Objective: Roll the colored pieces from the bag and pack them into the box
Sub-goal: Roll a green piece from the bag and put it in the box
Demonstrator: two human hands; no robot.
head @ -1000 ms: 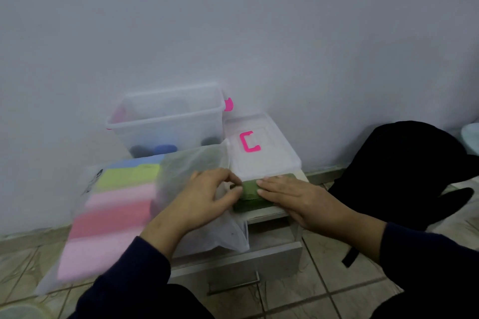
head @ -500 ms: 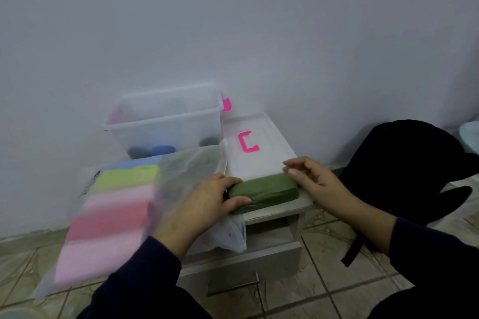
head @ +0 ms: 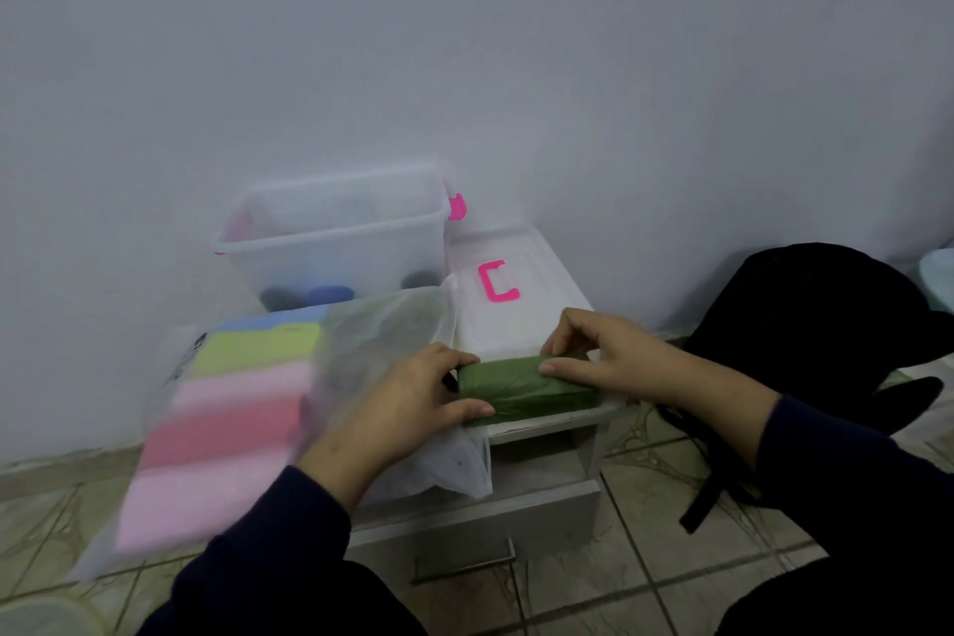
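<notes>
Head view: left hand (head: 413,398) and right hand (head: 599,356) grip green roll (head: 521,387).

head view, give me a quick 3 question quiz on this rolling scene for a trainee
1. True or false: both hands, the left hand and the right hand, hold the green roll.
2. Multiple choice: the lid with the pink handle lies A) on top of the clear box, B) flat beside the clear box, to its right, C) on the floor tiles.
3. Fill in: the stack of coloured pieces is in the ____ left of the roll.

Key: 1 true; 2 B; 3 plastic bag
</notes>
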